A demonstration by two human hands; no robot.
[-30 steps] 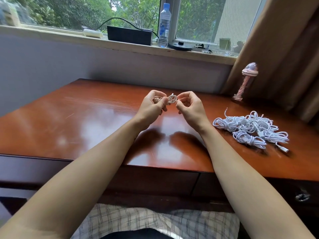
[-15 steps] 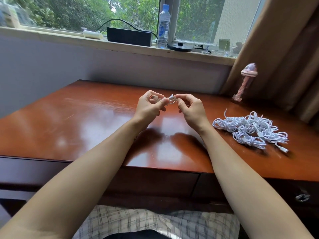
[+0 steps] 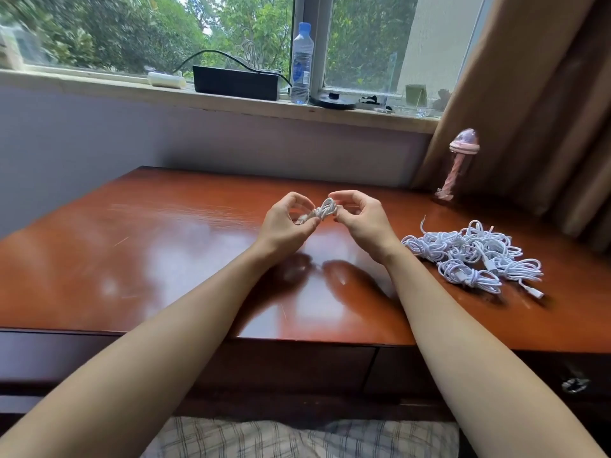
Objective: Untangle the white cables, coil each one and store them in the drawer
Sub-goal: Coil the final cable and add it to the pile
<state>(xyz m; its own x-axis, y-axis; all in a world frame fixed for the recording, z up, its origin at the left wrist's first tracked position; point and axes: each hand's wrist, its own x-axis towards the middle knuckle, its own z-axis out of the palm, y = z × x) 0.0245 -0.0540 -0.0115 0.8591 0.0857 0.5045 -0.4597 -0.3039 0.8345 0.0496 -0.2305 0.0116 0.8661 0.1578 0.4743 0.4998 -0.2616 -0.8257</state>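
White cable point(image 3: 325, 209), one, pinched between two hands point(image 3: 284, 226) point(image 3: 363, 223); one pile point(image 3: 472, 252) nearby.

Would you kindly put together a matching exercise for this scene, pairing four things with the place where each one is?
Things:
1. small cable bundle
2. pile of white cables
3. water bottle
4. pink-capped object

Places:
A. standing on the windowsill
B. pinched between the left hand and the right hand
C. standing on the desk next to the curtain
D. lying on the desk, to the right of the right hand

Pairs: 1-B, 2-D, 3-A, 4-C.
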